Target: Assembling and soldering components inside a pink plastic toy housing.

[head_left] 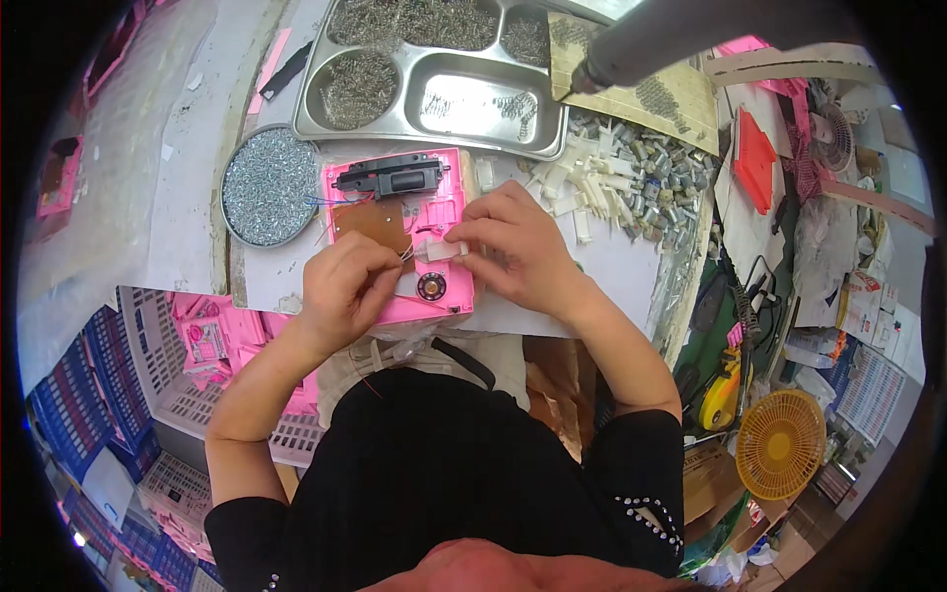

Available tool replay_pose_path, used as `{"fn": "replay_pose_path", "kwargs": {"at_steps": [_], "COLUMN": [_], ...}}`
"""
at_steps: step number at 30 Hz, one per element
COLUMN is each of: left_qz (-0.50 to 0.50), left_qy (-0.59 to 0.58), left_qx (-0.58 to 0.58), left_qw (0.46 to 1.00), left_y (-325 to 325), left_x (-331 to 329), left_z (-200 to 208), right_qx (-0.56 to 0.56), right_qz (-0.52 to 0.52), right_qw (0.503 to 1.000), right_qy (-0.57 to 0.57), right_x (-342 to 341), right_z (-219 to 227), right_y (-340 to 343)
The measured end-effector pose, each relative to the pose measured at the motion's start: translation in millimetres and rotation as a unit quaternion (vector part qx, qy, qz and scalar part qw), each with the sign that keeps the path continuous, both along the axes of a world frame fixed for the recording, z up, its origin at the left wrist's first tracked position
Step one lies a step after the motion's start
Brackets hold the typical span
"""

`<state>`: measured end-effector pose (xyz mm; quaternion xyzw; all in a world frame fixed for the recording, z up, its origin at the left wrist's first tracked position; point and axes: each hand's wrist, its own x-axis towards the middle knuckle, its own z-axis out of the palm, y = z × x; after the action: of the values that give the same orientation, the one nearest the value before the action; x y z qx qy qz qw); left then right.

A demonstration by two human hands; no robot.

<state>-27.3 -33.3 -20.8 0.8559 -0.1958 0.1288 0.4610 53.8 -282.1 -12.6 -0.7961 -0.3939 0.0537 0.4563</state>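
Note:
An open pink plastic housing lies on the table before me. Inside it are a black plastic mechanism, a brown circuit board and a small round black speaker. My left hand pinches thin wires over the board's near edge. Between thumb and fingertips, my right hand holds a small whitish plastic motor unit above the housing. The fingers partly cover this unit, and the exact wire ends are too small to make out.
A round dish of small metal screws stands left of the housing. Behind is a steel compartment tray with springs. Loose motors and white parts pile up at right; a dark tool overhangs there. A crate of pink parts stands below left.

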Motion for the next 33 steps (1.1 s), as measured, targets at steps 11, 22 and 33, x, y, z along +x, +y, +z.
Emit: {"fn": "replay_pose_path", "kwargs": {"at_steps": [11,22,33], "left_qz": [-0.045,-0.124,-0.092], "left_qy": [-0.01,-0.043,-0.022], "left_qx": [0.064,0.076,0.086], "left_qw": [0.997,0.988,0.992], "left_y": [10,16,14], "left_x": [3,4,-2], "left_z": [2,2,4], "right_qx": [-0.078,-0.183,-0.406], "right_qz": [-0.04,-0.36,-0.351], "right_qw": [0.993,0.907,0.844], "right_qy": [-0.077,-0.117,0.021], "right_x": [-23,55,109], "right_z": [7,20,16], "right_y": [23,-114,-124]}}
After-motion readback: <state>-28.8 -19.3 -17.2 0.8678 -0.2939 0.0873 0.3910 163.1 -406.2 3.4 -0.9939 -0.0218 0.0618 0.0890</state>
